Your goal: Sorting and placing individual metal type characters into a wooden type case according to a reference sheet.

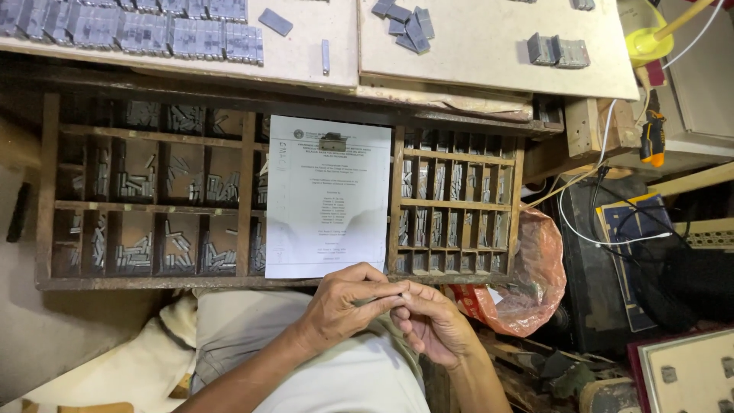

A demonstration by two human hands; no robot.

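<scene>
Hands meet over the lap: left hand [340,306] and right hand [430,321], each grip pinched together on a thin grey metal sliver [375,299] held between the fingertips. Just beyond lies a wooden type case [245,164] with a printed sheet [329,197] over its middle. Farther off, grey type blocks [138,30] line the desk [489,46].
</scene>
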